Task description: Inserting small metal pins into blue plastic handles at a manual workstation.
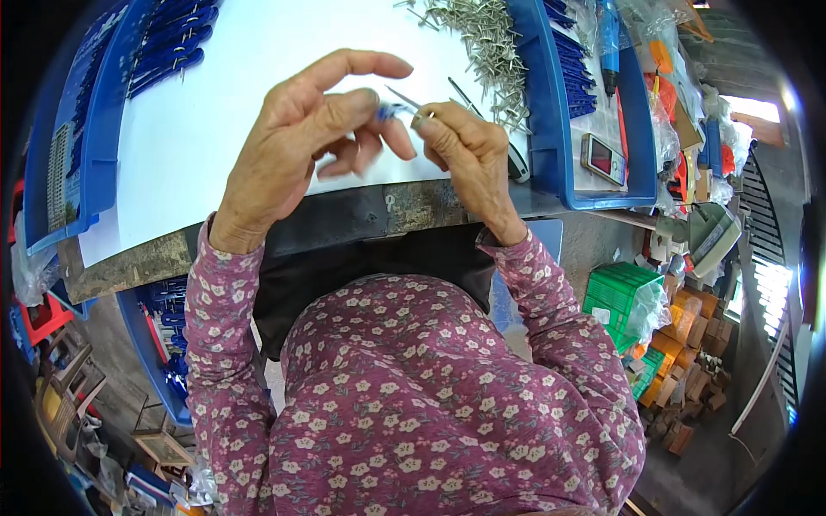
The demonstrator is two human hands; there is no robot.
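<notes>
Over the white work surface, my left hand (305, 129) has its index finger stretched out. Its thumb and lower fingers pinch a small blue piece (385, 112), which is blurred by motion. My right hand (469, 150) faces it, thumb and fingertips closed on a small metal piece (421, 120). A thin pointed metal end (401, 96) sticks out between the two hands; I cannot tell which piece it belongs to. Just beyond the right hand lies a heap of metal pins with flat heads (490, 52). A dark slim tool (517, 162) lies partly hidden behind that hand.
Blue-handled pieces (176, 47) lie at the far left, beside a blue tray (105, 176). Another blue tray (564, 163) on the right holds blue pieces and a mobile phone (602, 159). A green crate (615, 292) stands lower right. The worn table edge (138, 273) runs before me.
</notes>
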